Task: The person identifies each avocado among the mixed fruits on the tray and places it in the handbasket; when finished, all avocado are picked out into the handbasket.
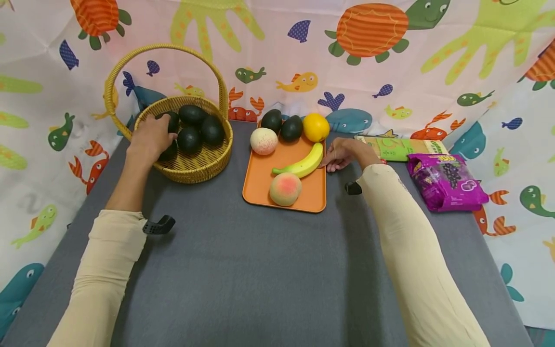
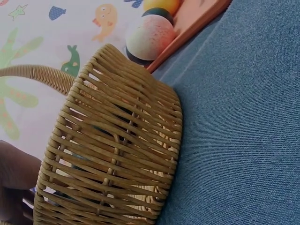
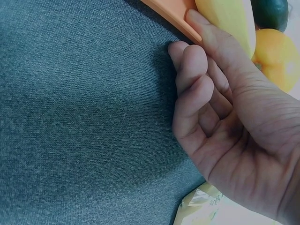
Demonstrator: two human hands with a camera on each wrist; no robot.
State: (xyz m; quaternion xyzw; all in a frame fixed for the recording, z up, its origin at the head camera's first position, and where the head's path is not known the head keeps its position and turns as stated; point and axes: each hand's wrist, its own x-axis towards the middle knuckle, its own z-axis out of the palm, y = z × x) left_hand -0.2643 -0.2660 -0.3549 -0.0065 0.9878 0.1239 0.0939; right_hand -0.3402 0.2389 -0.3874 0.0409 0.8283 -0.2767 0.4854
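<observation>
My left hand (image 1: 149, 137) reaches over the rim into a woven basket (image 1: 195, 171) of dark green avocados (image 1: 192, 115). Its fingers touch an avocado (image 1: 172, 121) at the basket's left side; the fingertips are partly hidden, so I cannot tell if they grip it. In the left wrist view the basket's wall (image 2: 112, 140) covers them. My right hand (image 1: 344, 153) pinches the right edge of an orange tray (image 1: 260, 185), thumb on top and the other fingers curled beside and below. On the tray lie a banana (image 1: 303, 164), peaches (image 1: 286, 189), avocados (image 1: 291, 128) and an orange (image 1: 316, 127).
Right of the tray lie a purple grape-print bag (image 1: 446, 183) and a flat green packet (image 1: 399, 147). The basket's tall handle (image 1: 166, 46) arches above it. A patterned cloth (image 1: 269, 48) hangs behind the grey table (image 1: 256, 270).
</observation>
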